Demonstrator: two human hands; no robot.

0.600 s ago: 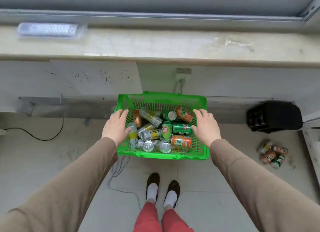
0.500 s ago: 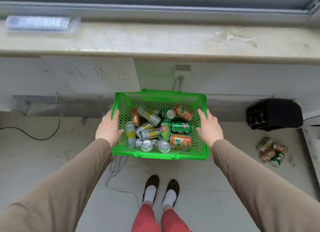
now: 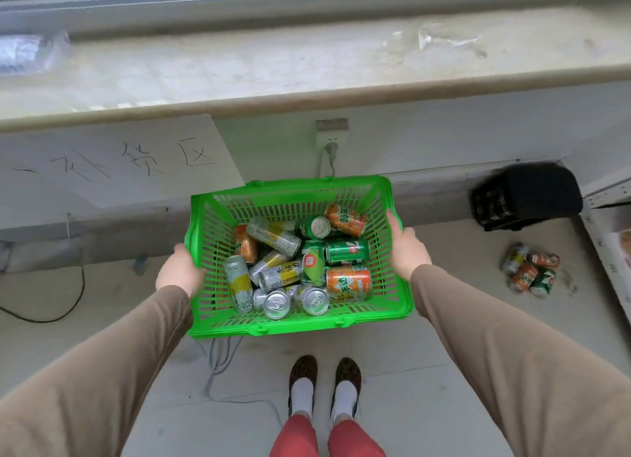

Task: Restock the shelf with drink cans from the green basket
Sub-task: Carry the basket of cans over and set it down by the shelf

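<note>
A green plastic basket (image 3: 290,325) is held up in front of me, above the floor. Several drink cans lie jumbled inside: an orange can (image 3: 348,283), a green can (image 3: 347,251), silver-and-yellow cans (image 3: 238,282) and others. My left hand (image 3: 179,274) grips the basket's left rim, fingers hidden under the edge. My right hand (image 3: 408,253) grips the right rim, thumb along the top edge. Both sleeves are tan.
A stone window ledge (image 3: 307,77) runs across above. A handwritten paper sign (image 3: 119,159) and a wall socket (image 3: 332,141) hang below it. A black bag (image 3: 526,197) and loose cans (image 3: 529,272) lie on the floor at right. Cables (image 3: 218,364) trail by my feet.
My hands moved from over the cans out to the basket's two sides and took hold of the rims. The basket has risen toward me and tilted slightly.
</note>
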